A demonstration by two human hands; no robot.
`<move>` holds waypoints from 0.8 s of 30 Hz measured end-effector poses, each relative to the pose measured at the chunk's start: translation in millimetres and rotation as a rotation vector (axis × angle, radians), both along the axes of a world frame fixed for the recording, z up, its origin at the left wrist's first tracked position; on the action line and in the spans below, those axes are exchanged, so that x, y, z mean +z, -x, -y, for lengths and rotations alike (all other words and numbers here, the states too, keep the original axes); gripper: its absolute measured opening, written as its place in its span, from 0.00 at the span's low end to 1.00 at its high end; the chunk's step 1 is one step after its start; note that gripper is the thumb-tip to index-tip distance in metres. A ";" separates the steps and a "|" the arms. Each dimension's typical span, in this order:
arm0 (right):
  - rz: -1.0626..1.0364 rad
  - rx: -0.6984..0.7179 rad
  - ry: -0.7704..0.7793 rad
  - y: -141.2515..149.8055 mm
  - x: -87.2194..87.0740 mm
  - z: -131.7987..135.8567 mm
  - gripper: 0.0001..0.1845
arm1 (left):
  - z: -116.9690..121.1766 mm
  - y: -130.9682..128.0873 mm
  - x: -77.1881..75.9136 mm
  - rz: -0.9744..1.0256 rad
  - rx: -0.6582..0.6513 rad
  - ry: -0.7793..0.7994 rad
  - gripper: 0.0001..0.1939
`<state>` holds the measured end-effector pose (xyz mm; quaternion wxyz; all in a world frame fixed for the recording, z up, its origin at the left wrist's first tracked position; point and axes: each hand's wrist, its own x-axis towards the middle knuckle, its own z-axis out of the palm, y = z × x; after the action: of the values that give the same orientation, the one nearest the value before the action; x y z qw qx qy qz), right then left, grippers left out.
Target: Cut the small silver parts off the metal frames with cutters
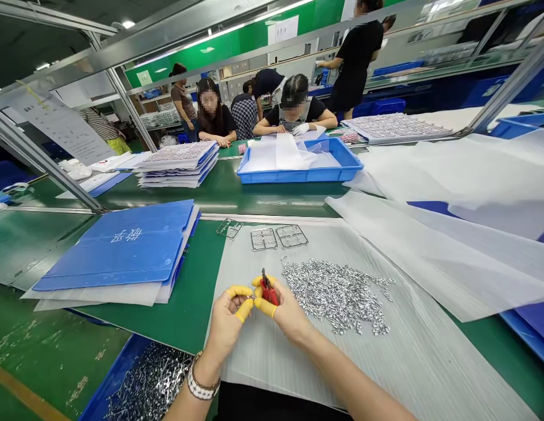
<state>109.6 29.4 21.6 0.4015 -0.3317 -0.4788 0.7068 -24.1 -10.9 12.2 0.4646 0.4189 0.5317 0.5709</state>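
My left hand [229, 313], with yellow finger cots on thumb and fingers, pinches a tiny shiny part [253, 296] in front of me. My right hand [283, 307], also in yellow finger cots, has red-handled nippers [269, 290] tucked in it, their dark jaws pointing up and away. Its thumb and a fingertip meet the left fingertips at the same small part, which is mostly hidden. Right of my hands a heap of small silvery parts [337, 295] is spread on a white foam sheet [385, 368]. Behind them lie square dark frames [291, 236] with small pieces inside.
Blue boards [118, 245] with white sheets are stacked at left. Below, a blue bin [96, 403] holds metallic scraps. Across the bench stand a blue tray [298, 174] and a layered stack [177, 164]. Foam sheets [442, 234] cover the right. Several people sit or stand beyond.
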 end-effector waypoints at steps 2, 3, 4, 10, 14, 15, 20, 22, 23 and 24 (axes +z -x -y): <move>-0.041 -0.056 0.056 0.8 0.8 -1.0 0.20 | -3.0 -2.0 1.8 0.025 0.015 -0.016 0.09; -0.048 -0.081 0.073 0.1 1.2 -1.9 0.20 | -4.2 -1.7 2.3 0.012 0.020 -0.027 0.09; -0.046 -0.101 0.081 -1.1 1.7 -2.7 0.21 | -5.2 -0.7 2.5 -0.011 0.027 -0.036 0.08; 0.017 -0.160 0.061 -9.7 4.0 -2.1 0.21 | -8.6 4.6 2.3 0.045 0.089 0.039 0.11; -0.023 -0.169 0.067 -6.5 3.0 0.0 0.21 | -11.9 -5.1 1.6 0.179 0.060 0.055 0.16; -0.036 -0.177 0.065 -5.3 2.8 -0.4 0.21 | -12.7 -8.0 1.3 0.175 0.044 0.060 0.17; -0.022 -0.201 0.050 -4.4 4.6 -7.2 0.19 | -14.9 -14.7 2.1 0.015 0.003 0.077 0.14; -0.008 -0.198 0.039 -6.4 5.4 -10.3 0.19 | -15.5 -13.7 3.3 0.003 0.013 0.093 0.12; 0.003 -0.205 0.029 -7.6 5.4 -11.7 0.18 | -15.9 -12.9 3.8 0.013 0.015 0.104 0.12; 0.018 -0.219 0.018 -8.8 4.9 -12.8 0.18 | -16.3 -12.1 4.0 0.029 0.018 0.113 0.12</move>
<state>118.4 42.2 26.5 0.4690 -0.3918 -0.4368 0.6601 -12.0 5.4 16.3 0.4901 0.3790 0.5602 0.5498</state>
